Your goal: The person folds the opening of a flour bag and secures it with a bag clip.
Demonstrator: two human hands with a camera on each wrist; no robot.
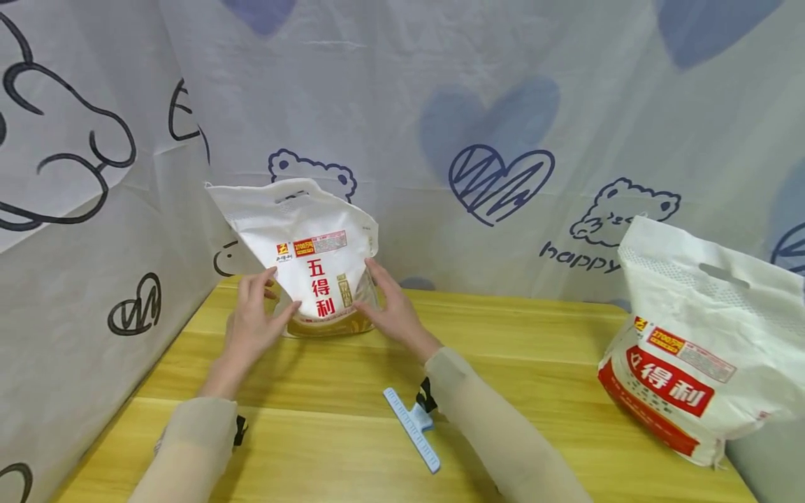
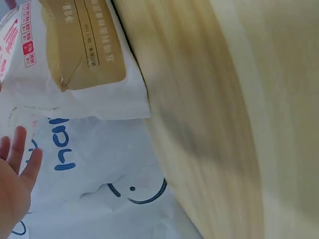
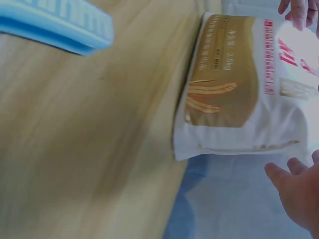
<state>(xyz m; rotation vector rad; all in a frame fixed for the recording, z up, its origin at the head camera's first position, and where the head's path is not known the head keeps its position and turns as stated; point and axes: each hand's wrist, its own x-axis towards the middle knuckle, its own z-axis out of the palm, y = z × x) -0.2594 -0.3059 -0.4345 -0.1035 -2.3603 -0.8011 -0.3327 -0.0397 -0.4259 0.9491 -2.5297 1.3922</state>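
A white flour bag with red characters and a gold lower panel point(image 1: 325, 269) stands upright at the back left of the table, its top flopping to the left. On its left side is my left hand point(image 1: 251, 318), fingers extended and thumb near the front face. My right hand point(image 1: 397, 311) is at the bag's right side, fingers spread. In the left wrist view the left hand point(image 2: 15, 186) has loosely spread fingers by the bag's edge. The right wrist view has the right hand point(image 3: 301, 194) beside the bag point(image 3: 224, 74); whether the fingertips touch it I cannot tell.
A light-blue sealing clip point(image 1: 409, 429) lies on the wooden table point(image 1: 314, 433), near my right forearm. Another flour bag, white and red point(image 1: 679, 377), stands at the right side. A patterned cloth point(image 1: 402, 126) hangs behind the table and along its left side.
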